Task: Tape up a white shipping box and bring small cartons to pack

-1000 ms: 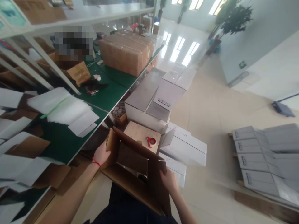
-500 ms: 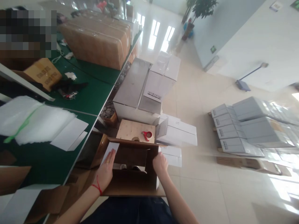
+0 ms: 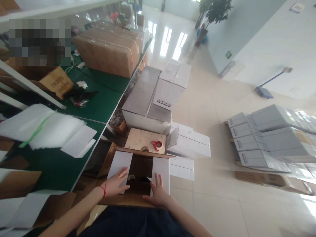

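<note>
In front of my body stands a cardboard box [image 3: 138, 201], brown inside, with its two white end flaps folded inward. My left hand [image 3: 118, 182] lies on the left flap [image 3: 120, 161], fingers spread and stretched out. On the right flap [image 3: 161, 164] rests my right hand [image 3: 158, 192], its fingers apart too. Between the flaps a dark gap shows part of the inside, where something pale is too dim to name. Just beyond the box, a red tape dispenser [image 3: 156, 144] and a roll of tape [image 3: 144, 149] lie on a wooden board [image 3: 135, 138].
To the left runs a green table [image 3: 98, 108] with bubble wrap [image 3: 59, 131] and a large brown carton [image 3: 108, 52]. White cartons [image 3: 190, 138] stand on the floor beyond the box. Stacked white boxes [image 3: 269, 138] sit on a pallet at right. A person is at the far left.
Both end flaps have come down inward over the box opening. My right hand has gone from a closed grip at the right edge to lying spread on the flap.
</note>
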